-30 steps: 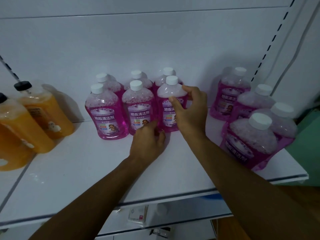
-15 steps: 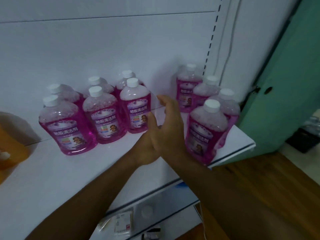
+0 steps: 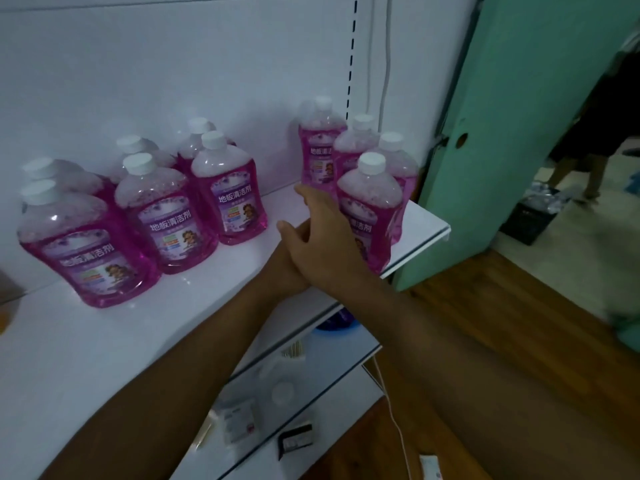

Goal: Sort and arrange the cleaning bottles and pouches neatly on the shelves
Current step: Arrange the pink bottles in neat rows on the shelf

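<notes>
**Reaching for the right-hand cluster**

Four pink bottles, the front bottle (image 3: 369,216) nearest, crowd the shelf (image 3: 104,341) edge at two o'clock. Right hand (image 3: 329,244) touches it, fingers straight, together; left hand (image 3: 289,237) mostly hidden, fingers unclear. Slide, don't tip.

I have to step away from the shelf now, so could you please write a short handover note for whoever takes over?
Right hand: open, holding nothing, fingers reaching toward the front bottle of the right group; contact unclear.
Left hand: mostly hidden behind the right one, state unclear.
Bottles: six pink ones in a neat left block, two rows of three, labels forward. Four more at the right end of the shelf, loosely bunched and turned at an angle.
Done: left block.
Left: probably square up the right group and close the gap to the left block.
</notes>
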### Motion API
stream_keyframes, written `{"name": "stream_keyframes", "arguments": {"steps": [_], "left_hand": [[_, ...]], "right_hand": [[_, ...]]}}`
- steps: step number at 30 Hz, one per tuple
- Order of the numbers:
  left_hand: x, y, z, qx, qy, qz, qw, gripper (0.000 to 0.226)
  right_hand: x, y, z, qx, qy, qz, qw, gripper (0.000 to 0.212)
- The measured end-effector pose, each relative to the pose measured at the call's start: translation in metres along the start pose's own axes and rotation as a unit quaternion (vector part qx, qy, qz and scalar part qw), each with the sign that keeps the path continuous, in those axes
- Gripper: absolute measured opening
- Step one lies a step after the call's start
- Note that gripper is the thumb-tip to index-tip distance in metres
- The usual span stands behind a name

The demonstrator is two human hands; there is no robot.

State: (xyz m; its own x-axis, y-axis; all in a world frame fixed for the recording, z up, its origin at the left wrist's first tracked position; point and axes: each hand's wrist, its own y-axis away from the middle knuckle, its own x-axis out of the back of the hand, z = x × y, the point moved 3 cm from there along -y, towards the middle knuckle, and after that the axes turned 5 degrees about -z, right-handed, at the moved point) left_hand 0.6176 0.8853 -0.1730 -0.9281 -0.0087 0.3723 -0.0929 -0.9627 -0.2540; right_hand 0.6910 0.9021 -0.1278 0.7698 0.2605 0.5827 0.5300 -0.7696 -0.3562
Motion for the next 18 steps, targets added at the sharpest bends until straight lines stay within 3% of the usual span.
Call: {"name": "stream_keyframes", "arguments": {"steps": [5,7,13,15,18], "left_hand": [[0.0,0.018,0.008,-0.007,-0.093,-0.008,0.996,0.027],[-0.001,0.027,0.012,0.044,-0.188,-0.009,0.981,0.044],[-0.006,0.091,0.022,0.192,-0.404,0.018,0.894,0.092],[-0.004,0.112,0.022,0.218,-0.434,0.009,0.874,0.099],[-0.002,0.136,0.022,0.233,-0.434,0.002,0.87,0.095]], "right_hand": [[0.011,0.019,-0.009,0.012,-0.001,-0.004,1.0,0.057],[0.018,0.03,-0.012,0.022,0.003,-0.005,1.0,0.057],[0.048,0.081,-0.011,0.017,0.035,0.004,0.999,0.063],[0.063,0.098,-0.008,0.017,0.052,0.016,0.998,0.063],[0.083,0.117,0.0,-0.004,0.062,0.021,0.998,0.061]]}}
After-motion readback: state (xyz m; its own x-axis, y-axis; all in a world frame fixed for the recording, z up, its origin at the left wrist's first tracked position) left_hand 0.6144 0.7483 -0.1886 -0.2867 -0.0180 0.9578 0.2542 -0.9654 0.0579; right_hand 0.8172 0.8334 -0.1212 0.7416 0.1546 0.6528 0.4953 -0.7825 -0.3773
